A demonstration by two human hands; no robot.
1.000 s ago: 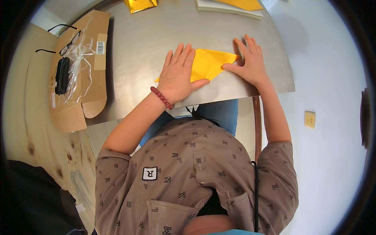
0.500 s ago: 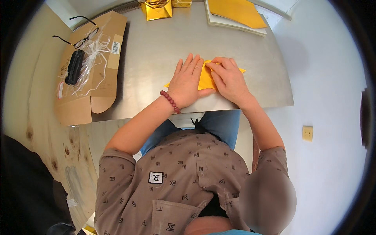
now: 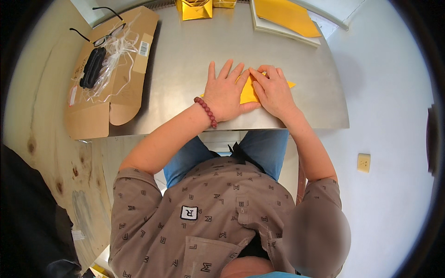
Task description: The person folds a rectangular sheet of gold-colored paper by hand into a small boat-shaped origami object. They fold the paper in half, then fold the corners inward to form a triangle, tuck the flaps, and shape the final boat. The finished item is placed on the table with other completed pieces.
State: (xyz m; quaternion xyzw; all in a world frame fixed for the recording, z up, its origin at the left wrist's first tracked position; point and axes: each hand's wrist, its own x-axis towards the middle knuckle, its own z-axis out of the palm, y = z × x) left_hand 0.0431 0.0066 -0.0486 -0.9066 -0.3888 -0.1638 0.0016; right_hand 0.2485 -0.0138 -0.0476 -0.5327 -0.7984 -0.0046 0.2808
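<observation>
A folded sheet of golden-yellow paper [image 3: 249,94] lies on the metal table near its front edge, its pointed corners showing at both sides of my hands. My left hand [image 3: 224,92] rests flat across the paper's left part with fingers spread, a dark red bead bracelet [image 3: 207,112] on its wrist. At the paper's upper edge, my right hand [image 3: 274,92] has its fingers bent, index fingertip and thumb against the sheet. That index fingertip sits close beside the left index finger. My palms hide part of the folds.
An open cardboard box [image 3: 125,90] at the left carries glasses [image 3: 99,41], a black case [image 3: 93,68] and clear plastic strips [image 3: 113,62]. At the back stand shiny gold folded-paper pieces [image 3: 197,11]. Yellow sheets [image 3: 287,16] lie on a white stack [image 3: 287,33] at the back right.
My left fingers have spread wider on the paper. The right fingertips have moved slightly up and right along its upper edge. The whole view has shifted a little.
</observation>
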